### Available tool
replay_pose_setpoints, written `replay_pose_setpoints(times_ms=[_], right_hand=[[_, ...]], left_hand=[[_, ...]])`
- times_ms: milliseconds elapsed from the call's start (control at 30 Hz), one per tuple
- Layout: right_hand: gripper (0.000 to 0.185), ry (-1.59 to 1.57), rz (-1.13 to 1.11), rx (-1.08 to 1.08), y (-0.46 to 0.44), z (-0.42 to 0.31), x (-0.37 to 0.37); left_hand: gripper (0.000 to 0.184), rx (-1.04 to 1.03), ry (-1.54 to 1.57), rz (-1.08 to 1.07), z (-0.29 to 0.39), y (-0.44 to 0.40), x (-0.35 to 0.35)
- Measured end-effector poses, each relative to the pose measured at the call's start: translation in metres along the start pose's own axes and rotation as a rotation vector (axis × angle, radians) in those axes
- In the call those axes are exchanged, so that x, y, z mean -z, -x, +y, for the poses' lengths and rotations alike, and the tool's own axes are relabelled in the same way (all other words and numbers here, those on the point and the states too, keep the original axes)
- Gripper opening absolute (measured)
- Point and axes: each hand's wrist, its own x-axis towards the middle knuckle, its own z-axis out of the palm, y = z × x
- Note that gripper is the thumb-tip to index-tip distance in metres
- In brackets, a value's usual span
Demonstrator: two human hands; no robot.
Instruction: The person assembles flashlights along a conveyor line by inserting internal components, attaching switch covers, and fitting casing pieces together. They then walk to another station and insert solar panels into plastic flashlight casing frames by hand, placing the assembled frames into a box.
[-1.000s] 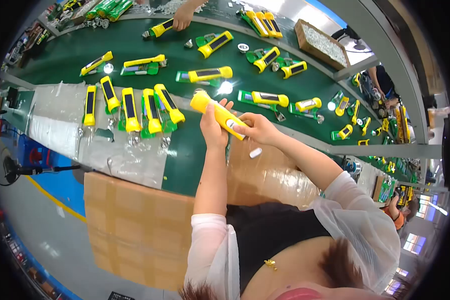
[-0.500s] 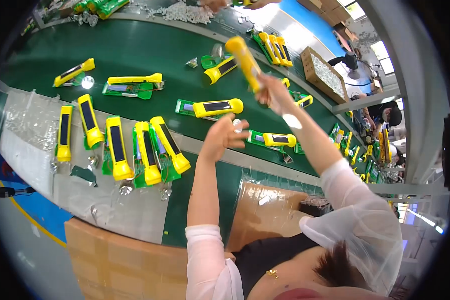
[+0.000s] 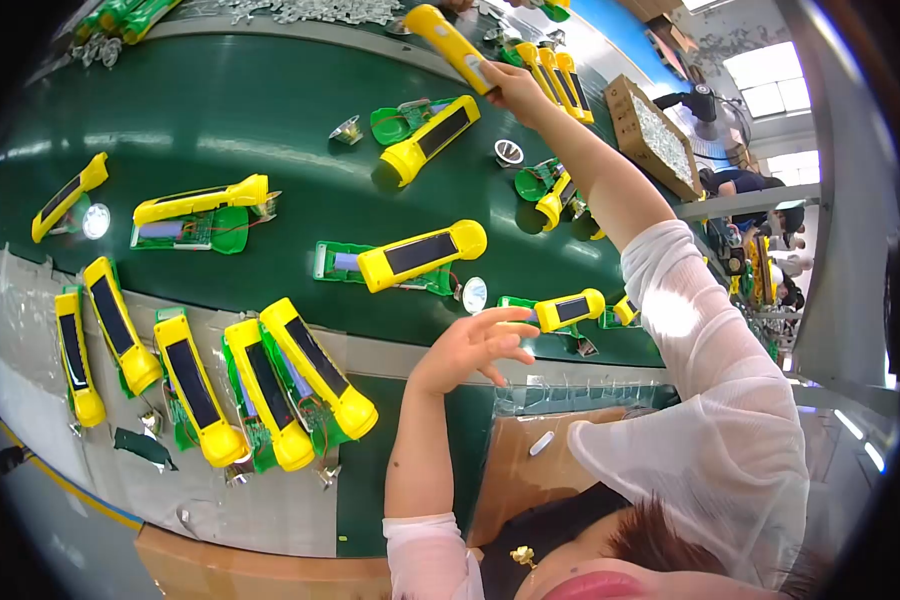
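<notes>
My right hand [image 3: 513, 88] grips one end of a yellow flashlight [image 3: 448, 46], raised over the far side of the green belt. My left hand [image 3: 473, 350] holds nothing, its fingers spread above the near edge of the belt. Just beyond it lies a yellow casing with a dark panel [image 3: 420, 255] over an opened green half, beside a round reflector [image 3: 474, 294]. A smaller yellow casing [image 3: 570, 309] is right of my left fingers. Another yellow casing [image 3: 432, 140] rests below the held flashlight.
Several yellow casings [image 3: 195, 385] with green halves lie on the grey strip at the left. A box of clear parts [image 3: 654, 138] stands at the far right, by a metal frame. Across the belt, a co-worker's hands show partly at the top edge. Cardboard [image 3: 515, 470] is near my body.
My right hand has carried the yellow flashlight away from my left hand to the far side. My left hand has let go and opened. The view has shifted too.
</notes>
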Motion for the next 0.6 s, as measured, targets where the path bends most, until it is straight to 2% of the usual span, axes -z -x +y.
replay_pose_setpoints(times_ms=[300, 400, 433, 500, 533, 600], right_hand=[[0.039, 0.086, -0.041, 0.030, -0.006, -0.033, -0.034], [0.037, 0.092, -0.114, 0.143, -0.007, -0.051, -0.055], [0.037, 0.113, -0.138, 0.240, -0.009, -0.057, -0.068], [0.043, 0.061, -0.296, 0.287, -0.018, -0.073, -0.098], [0.024, -0.111, -0.403, 0.174, -0.015, -0.088, -0.122], [0.025, -0.228, -0.453, 0.151, -0.018, -0.086, -0.185]], left_hand=[[0.058, 0.015, -0.006, 0.011, -0.001, -0.003, -0.001], [0.055, 0.012, 0.001, 0.012, -0.005, -0.004, 0.000], [0.054, 0.014, 0.007, 0.016, -0.005, -0.004, -0.001], [0.053, 0.026, -0.010, 0.023, -0.006, -0.005, 0.001], [0.053, 0.036, -0.013, 0.029, -0.003, -0.007, -0.001], [0.053, 0.031, 0.016, 0.052, -0.004, -0.003, 0.000]])
